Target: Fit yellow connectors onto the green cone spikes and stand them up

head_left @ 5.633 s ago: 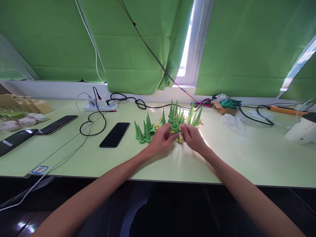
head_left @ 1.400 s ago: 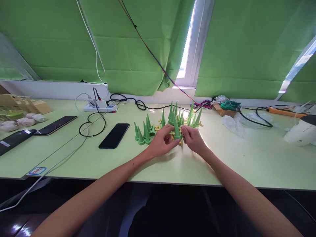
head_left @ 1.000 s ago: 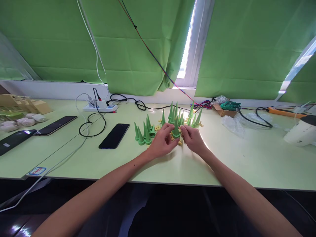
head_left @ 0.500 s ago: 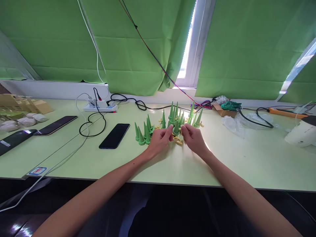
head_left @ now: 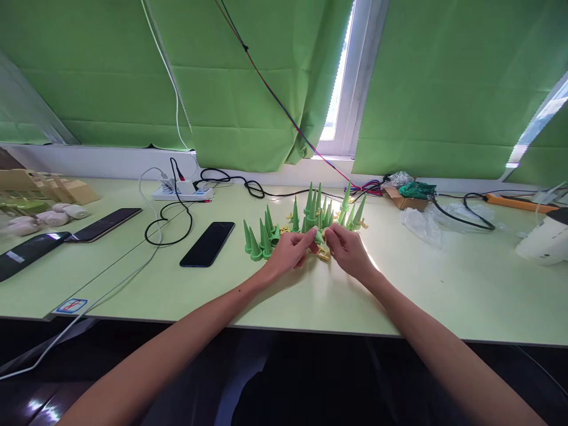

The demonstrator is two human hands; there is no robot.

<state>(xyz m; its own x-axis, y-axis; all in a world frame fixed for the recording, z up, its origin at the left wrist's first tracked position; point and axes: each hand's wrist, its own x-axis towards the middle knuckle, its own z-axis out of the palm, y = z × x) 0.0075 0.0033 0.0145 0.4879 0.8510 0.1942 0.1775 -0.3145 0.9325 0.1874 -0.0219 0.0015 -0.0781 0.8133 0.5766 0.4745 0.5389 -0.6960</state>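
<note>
While the pile is too crowded in the middle for an exact count, I get five upright green cones (head_left: 255, 245) at 9 o'clock from the hands, plus a tipped cone (head_left: 275, 236) with its open end showing. Three more upright cones (head_left: 358, 214) sit around 2 o'clock, and there's a thick bunch at 12 that overlaps too much to number. Yellow pieces (head_left: 323, 254) are scattered among them, can't count those either, with some on the worktop (head_left: 426, 296) just below the fingers at 5 o'clock. Dark phones: three, one (head_left: 207, 244) near at 9 o'clock, two farther out the same way. One power strip (head_left: 202, 194) at 10, one small cardboard box (head_left: 410, 202) at 2.

The left hand (head_left: 290, 248) is mostly closed, thumb and fingertips pinching a green cone (head_left: 319, 237) that looks tilted, right between the two hands. The right hand (head_left: 345, 245) is curled up too, thumb against forefinger, right beside that cone; I can't tell what's in its pinch.

Both forearms are bare, left reaching in from 8 o'clock, right from 4, knuckles up and close together over the worktop.
</note>
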